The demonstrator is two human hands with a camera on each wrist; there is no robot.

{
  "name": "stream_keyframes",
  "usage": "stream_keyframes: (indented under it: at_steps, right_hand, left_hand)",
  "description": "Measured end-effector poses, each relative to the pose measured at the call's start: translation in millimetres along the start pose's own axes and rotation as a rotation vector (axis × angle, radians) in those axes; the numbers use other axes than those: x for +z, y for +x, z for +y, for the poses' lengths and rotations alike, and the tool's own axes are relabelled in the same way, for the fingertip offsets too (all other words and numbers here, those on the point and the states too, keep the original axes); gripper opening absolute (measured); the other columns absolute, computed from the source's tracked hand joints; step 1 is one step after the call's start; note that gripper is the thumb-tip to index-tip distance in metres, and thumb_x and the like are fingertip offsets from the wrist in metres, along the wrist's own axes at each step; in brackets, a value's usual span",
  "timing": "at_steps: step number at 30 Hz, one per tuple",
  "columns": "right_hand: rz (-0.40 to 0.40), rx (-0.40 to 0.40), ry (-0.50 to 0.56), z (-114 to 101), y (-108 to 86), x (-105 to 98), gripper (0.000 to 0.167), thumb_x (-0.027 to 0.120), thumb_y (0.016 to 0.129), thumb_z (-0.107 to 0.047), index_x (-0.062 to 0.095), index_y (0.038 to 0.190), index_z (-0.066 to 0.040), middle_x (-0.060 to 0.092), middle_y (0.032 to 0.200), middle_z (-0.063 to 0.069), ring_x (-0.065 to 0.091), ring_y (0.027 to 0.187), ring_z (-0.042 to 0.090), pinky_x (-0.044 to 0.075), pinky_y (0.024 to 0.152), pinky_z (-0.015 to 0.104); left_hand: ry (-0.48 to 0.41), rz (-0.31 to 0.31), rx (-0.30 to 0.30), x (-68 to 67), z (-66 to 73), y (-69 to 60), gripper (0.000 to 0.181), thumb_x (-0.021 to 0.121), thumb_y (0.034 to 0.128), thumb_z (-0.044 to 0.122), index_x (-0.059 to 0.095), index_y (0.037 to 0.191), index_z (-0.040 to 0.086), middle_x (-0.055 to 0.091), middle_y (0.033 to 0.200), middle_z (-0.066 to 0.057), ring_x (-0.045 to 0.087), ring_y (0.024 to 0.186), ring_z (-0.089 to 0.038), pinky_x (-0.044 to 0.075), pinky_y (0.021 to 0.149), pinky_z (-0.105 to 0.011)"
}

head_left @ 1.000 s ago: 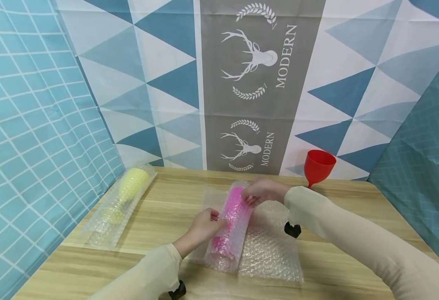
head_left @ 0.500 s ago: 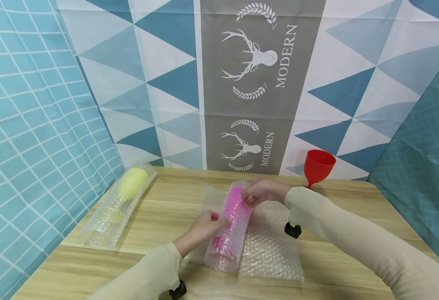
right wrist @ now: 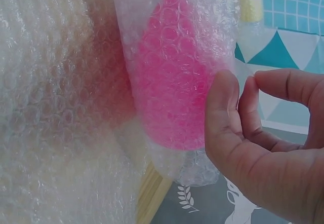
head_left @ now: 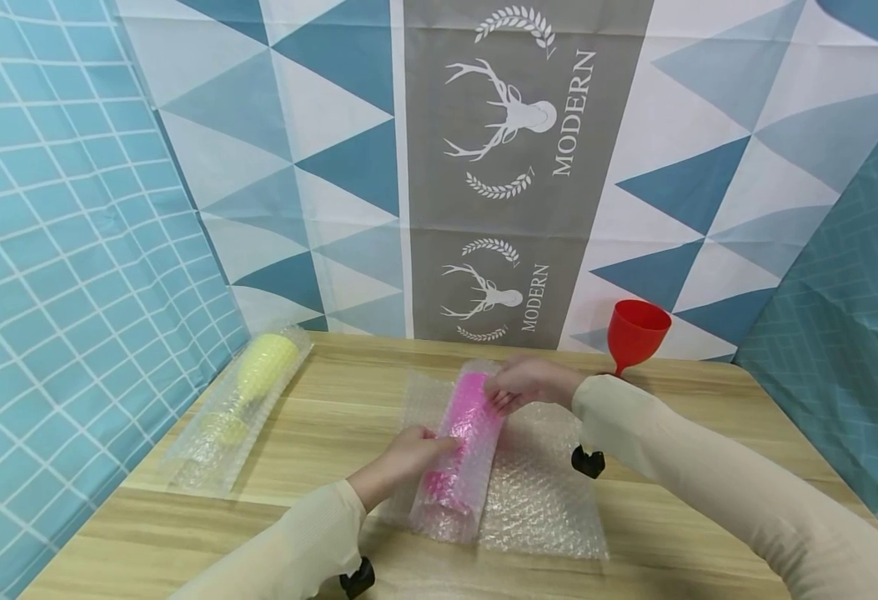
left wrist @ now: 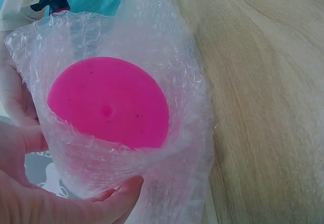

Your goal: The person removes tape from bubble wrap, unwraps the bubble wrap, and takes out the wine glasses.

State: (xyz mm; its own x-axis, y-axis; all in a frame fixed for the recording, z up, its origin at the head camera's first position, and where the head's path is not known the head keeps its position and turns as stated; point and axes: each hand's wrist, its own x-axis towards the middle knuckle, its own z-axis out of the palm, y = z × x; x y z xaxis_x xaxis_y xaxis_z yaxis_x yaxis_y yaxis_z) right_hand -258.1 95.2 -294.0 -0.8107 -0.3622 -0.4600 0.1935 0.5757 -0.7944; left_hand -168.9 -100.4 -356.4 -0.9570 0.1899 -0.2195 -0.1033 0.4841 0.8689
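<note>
In the head view we are seeing a pink goblet (head_left: 465, 425) lying slantwise at lower centre on the wooden bench (head_left: 318, 442), rolled in bubble wrap (head_left: 544, 492) whose flat portion is spreading to its right. The left hand (head_left: 406, 457) is gripping the roll along its left side; the right hand (head_left: 526, 383), fingers curled, is apparently pinching its upper right edge. In the left wrist view the goblet's round base is showing. A wrapped yellow goblet (head_left: 262, 375) is lying at left; a red goblet (head_left: 637, 333) is standing at right.
</note>
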Motion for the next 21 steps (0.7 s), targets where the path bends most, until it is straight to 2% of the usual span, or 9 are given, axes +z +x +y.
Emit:
stream_keyframes:
  at_steps: [3,7,14,21]
  right_hand:
    - [-0.009,-0.010,0.012,-1.7,-0.9,-1.5,0.014,0.050,0.086,-0.003,0.051,0.072,-0.004,0.051,0.064,-0.001,0.053,0.060,0.008,0.057,0.071,0.023]
    - [-0.006,-0.022,0.034,-2.7,-1.7,-5.4,0.014,0.049,0.087,-0.004,0.050,0.073,-0.005,0.050,0.062,-0.002,0.051,0.057,0.006,0.056,0.068,0.021]
    - [-0.023,-0.027,0.049,3.2,-9.1,-14.5,0.015,0.050,0.091,-0.006,0.056,0.078,-0.003,0.057,0.065,-0.002,0.056,0.060,0.007,0.056,0.069,0.022]
    - [-0.018,-0.032,0.046,16.5,-24.4,-29.5,0.013,0.053,0.092,-0.009,0.058,0.087,0.002,0.064,0.075,0.003,0.061,0.068,0.009,0.059,0.076,0.025]
  left_hand:
    - [-0.014,0.001,-0.001,0.6,0.0,0.3,0.038,0.062,0.0878,0.038,0.063,0.093,0.000,0.058,0.079,-0.005,0.052,0.070,-0.016,0.045,0.059,-0.025]
    - [-0.038,0.002,-0.007,1.0,0.1,-0.7,0.033,0.061,0.0889,0.035,0.062,0.087,0.002,0.053,0.073,-0.001,0.049,0.065,-0.013,0.043,0.057,-0.023]
    - [-0.037,0.018,-0.009,1.3,-0.8,-1.2,0.032,0.061,0.0884,0.035,0.060,0.085,0.003,0.053,0.075,-0.002,0.050,0.069,-0.015,0.044,0.059,-0.025]
    - [-0.065,0.009,0.002,0.8,-1.6,-0.9,0.029,0.061,0.0884,0.035,0.050,0.072,0.013,0.043,0.066,0.004,0.040,0.060,-0.010,0.039,0.054,-0.023]
